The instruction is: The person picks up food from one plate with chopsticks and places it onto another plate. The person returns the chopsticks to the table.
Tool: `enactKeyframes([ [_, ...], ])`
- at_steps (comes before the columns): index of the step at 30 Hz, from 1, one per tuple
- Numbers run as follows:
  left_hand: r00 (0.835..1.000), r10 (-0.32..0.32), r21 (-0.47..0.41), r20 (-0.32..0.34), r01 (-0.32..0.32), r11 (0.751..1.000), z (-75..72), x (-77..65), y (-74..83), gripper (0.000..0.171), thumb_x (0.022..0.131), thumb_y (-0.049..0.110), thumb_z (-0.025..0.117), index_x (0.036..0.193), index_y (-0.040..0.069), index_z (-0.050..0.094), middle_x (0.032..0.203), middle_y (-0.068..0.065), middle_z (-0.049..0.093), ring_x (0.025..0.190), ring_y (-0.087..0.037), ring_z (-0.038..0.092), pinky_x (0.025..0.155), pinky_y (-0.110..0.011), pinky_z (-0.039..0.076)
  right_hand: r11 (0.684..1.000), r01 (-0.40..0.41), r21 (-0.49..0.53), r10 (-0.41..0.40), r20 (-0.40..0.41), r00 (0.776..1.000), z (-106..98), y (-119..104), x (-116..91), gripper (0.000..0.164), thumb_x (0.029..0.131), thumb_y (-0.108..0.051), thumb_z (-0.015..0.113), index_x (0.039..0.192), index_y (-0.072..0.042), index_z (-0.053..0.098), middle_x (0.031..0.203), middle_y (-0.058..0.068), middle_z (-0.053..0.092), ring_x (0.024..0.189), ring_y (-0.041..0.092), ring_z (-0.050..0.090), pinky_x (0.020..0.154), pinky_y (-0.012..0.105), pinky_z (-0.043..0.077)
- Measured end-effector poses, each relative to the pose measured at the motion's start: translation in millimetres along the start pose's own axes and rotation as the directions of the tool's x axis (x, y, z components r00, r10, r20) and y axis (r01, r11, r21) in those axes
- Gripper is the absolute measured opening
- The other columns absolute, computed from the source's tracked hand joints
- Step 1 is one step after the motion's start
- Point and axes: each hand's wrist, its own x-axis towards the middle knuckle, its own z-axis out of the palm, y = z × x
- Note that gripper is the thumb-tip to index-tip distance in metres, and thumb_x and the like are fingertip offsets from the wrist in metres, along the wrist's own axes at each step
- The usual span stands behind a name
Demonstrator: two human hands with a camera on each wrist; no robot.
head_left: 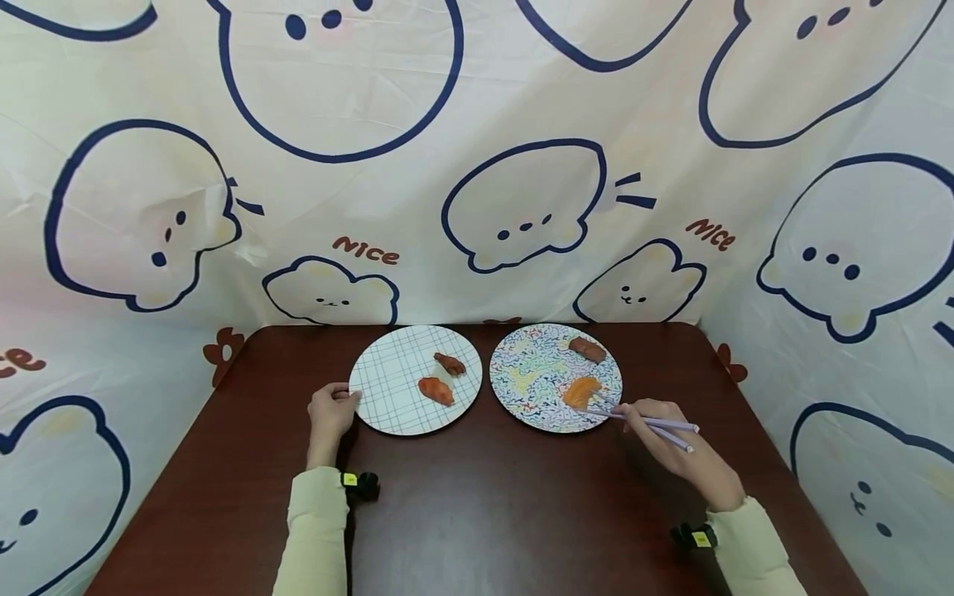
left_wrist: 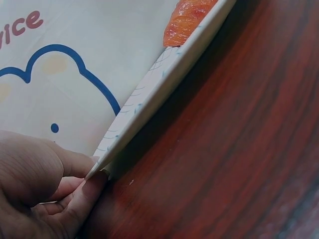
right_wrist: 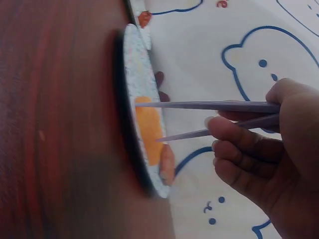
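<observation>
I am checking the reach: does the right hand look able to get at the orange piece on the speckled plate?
Probably yes: the right hand holds the chopsticks with their tips at the orange piece, and nothing visible blocks them; the brown piece lies farther back.

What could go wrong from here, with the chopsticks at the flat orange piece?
1. The chopsticks in the right hand have their tips apart at the flat orange piece; it may slip if lifted.
2. The left hand pinches the checked plate at one edge; a tug might tilt it and slide its two food pieces.
3. Anything dropped between plates would likely hit the table.
</observation>
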Motion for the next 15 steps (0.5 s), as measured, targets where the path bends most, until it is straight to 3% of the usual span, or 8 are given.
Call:
enactKeyframes([
  [3, 1.0, 0.017, 0.01, -0.012, -0.017, 1.0, -1.3, 1.3, -1.1, 0.043, 0.1, 0.02, 0.061, 0.133, -0.008, 0.057, 0.124, -0.029, 0.059, 0.115, -0.042, 0.06, 0.09, -0.052, 0.051, 0.997, 0.076, -0.002, -0.076, -0.024, 0.997, 8.4, -2.2, 4.7, 0.031, 0.106, -0.011, 0.053, 0.083, -0.01, 0.075, 0.075, 0.003, 0.067, 0.066, 0.009, 0.058, 0.058, 0.023, 0.048],
  [7, 1.0, 0.015, 0.013, -0.018, -0.015, 1.0, -2.2, 1.6, -0.6, 0.043, 0.1, 0.02, 0.061, 0.133, -0.008, 0.058, 0.124, -0.029, 0.059, 0.114, -0.042, 0.06, 0.09, -0.053, 0.051, 0.995, 0.092, 0.025, -0.09, -0.045, 0.995, 19.0, -3.3, 8.8, 0.03, 0.105, -0.011, 0.056, 0.079, -0.012, 0.072, 0.072, 0.002, 0.065, 0.065, 0.003, 0.052, 0.057, 0.022, 0.048],
  [11, 1.0, 0.009, 0.01, -0.008, -0.009, 1.0, -1.6, -0.8, 0.1, 0.043, 0.1, 0.02, 0.061, 0.134, -0.008, 0.057, 0.125, -0.029, 0.059, 0.115, -0.042, 0.06, 0.091, -0.053, 0.051, 0.995, 0.044, 0.085, -0.036, -0.093, 0.995, 25.7, -3.2, 10.3, 0.03, 0.107, -0.014, 0.053, 0.085, -0.011, 0.073, 0.077, 0.007, 0.067, 0.068, 0.008, 0.056, 0.061, 0.022, 0.048],
  [15, 1.0, 0.0, 0.008, -0.008, 0.0, 1.0, -1.3, -2.4, -0.9, 0.043, 0.1, 0.02, 0.061, 0.133, -0.008, 0.057, 0.124, -0.028, 0.059, 0.114, -0.041, 0.06, 0.09, -0.052, 0.051, 0.973, -0.015, 0.23, 0.052, -0.158, 0.986, 28.5, -3.3, 9.1, 0.035, 0.11, -0.015, 0.046, 0.101, -0.003, 0.077, 0.087, 0.015, 0.071, 0.077, 0.019, 0.064, 0.067, 0.023, 0.052],
])
